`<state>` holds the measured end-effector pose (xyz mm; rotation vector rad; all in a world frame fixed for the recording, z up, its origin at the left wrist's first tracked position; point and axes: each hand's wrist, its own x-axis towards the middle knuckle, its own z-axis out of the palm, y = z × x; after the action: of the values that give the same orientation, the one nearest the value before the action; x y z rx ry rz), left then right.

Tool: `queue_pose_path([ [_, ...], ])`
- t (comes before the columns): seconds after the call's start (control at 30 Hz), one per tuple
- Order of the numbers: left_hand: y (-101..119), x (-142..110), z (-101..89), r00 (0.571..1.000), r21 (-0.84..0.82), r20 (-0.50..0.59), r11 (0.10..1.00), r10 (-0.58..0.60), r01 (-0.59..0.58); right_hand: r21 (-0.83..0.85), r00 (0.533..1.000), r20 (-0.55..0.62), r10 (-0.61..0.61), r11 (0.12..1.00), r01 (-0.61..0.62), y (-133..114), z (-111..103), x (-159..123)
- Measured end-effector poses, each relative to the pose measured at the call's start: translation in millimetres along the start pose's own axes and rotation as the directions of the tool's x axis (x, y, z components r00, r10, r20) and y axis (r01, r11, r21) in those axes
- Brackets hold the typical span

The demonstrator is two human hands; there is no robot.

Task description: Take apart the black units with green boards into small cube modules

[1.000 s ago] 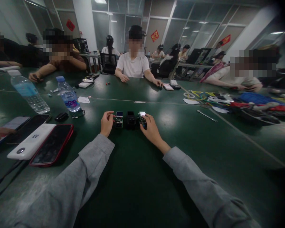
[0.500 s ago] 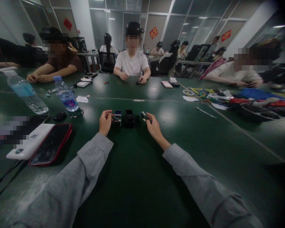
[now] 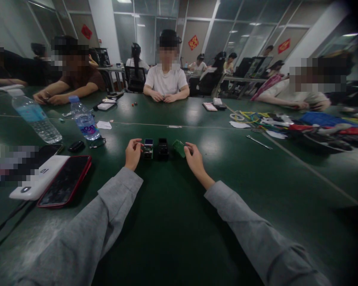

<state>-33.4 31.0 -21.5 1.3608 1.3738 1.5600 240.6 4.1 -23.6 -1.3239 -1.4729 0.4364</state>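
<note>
My left hand [image 3: 133, 154] has its curled fingertips at the left edge of a small circuit board [image 3: 148, 149], which has a little screen at its top and metal parts below. My right hand [image 3: 193, 157] pinches the right edge of a tilted green circuit board [image 3: 178, 148]. Its plain green face is showing, and the parts on its other side are hidden. Between the two boards sits a small black boxy device [image 3: 162, 148], with neither hand on it.
To the left lie a red-edged phone [image 3: 65, 180], a white device [image 3: 32, 182] and two water bottles [image 3: 83, 119]. On the right are a wrench [image 3: 259, 142] and a heap of cables and cloth [image 3: 316, 123]. A person in a white shirt [image 3: 166, 81] sits opposite.
The board at my right hand has turned over from its component side to its plain green side. My left hand has stayed put. The person opposite has brought their hands together.
</note>
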Motion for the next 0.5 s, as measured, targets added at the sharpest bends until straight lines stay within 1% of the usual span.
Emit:
queue_pose_path([
  [0.13,1.0,-0.1,0.8,1.0,-0.016,-0.009,1.0,-0.004,0.004,-0.13,0.996,-0.083,0.042,0.99,-0.053,4.7,-3.5,2.6],
  [0.2,1.1,-0.2,1.0,1.0,-0.016,-0.013,1.0,-0.008,0.007,-0.138,0.992,-0.103,0.079,0.986,-0.093,7.6,-4.0,3.6],
  [0.27,0.9,-0.1,0.9,1.0,-0.015,-0.013,1.0,-0.012,0.012,-0.123,0.99,-0.111,0.092,0.987,-0.105,9.4,-3.3,3.7],
  [0.37,0.4,0.1,0.6,1.0,-0.013,-0.01,1.0,-0.013,0.013,-0.119,0.993,-0.106,0.061,0.99,-0.073,8.8,-0.9,2.6],
  [0.5,0.9,-0.6,0.2,1.0,-0.009,-0.002,1.0,-0.01,0.01,-0.209,0.997,-0.024,-0.071,0.976,0.065,2.9,0.6,1.9],
])
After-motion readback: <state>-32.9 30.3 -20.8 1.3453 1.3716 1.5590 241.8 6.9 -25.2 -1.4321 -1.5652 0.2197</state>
